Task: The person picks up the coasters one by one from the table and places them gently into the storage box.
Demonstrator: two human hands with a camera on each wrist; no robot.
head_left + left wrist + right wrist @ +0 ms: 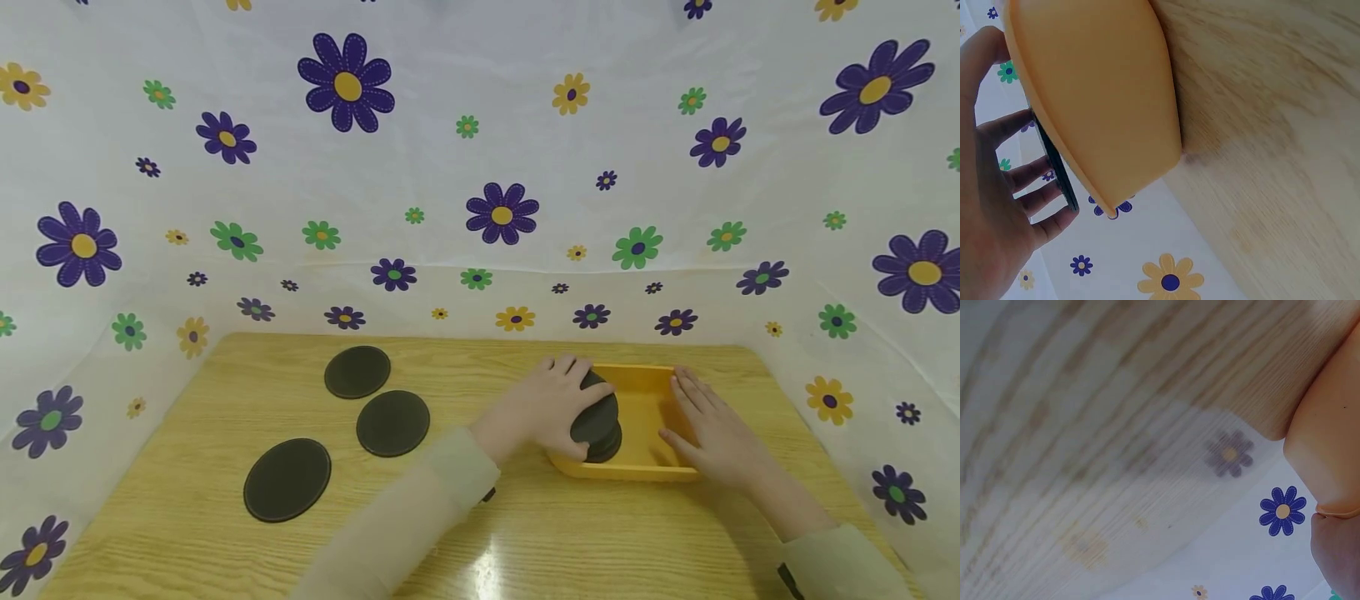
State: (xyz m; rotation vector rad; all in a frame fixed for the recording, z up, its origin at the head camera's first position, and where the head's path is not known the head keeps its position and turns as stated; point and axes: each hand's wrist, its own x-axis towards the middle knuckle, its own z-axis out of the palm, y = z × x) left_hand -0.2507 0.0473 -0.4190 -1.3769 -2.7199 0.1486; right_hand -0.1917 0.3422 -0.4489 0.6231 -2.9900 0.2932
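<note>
My left hand grips a black round coaster over the left end of a yellow-orange plastic bin. At least one more dark round edge shows just below that coaster, so several may be together. In the left wrist view the fingers curl at the edge of the dark coaster, beside the rim of the bin. My right hand rests on the bin's right side with fingers extended, its thumb reaching over the rim. The right wrist view shows only a small part of this hand at the bin's rim.
Three black round coasters lie flat on the left of the wooden table: one at the back, one in the middle, one nearer the front. A flower-printed white cloth stands behind and along both sides.
</note>
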